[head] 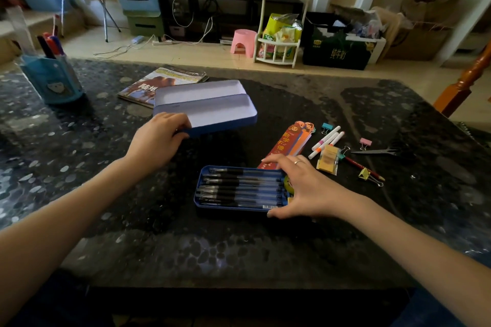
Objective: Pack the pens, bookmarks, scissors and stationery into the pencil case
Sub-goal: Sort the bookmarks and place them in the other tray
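Observation:
A blue tin pencil case (pixel 212 103) lies open at the table's middle, its pale inside bare. My left hand (pixel 159 135) grips its near left corner. Closer to me sits a blue inner tray (pixel 198 194) filled with several black pens (pixel 239 188). My right hand (pixel 300 188) rests spread over the tray's right end, touching its rim. Red and orange bookmarks (pixel 292 141) lie just behind that hand. White markers (pixel 326 141), a yellow packet (pixel 328 160), binder clips (pixel 365 142), a red pencil (pixel 364 168) and scissors (pixel 377 151) are scattered to the right.
A blue pen holder (pixel 53 77) with markers stands at the far left of the dark speckled table (pixel 106 167). A magazine (pixel 164 82) lies behind the case. A wooden chair post (pixel 467 79) rises at the table's right edge.

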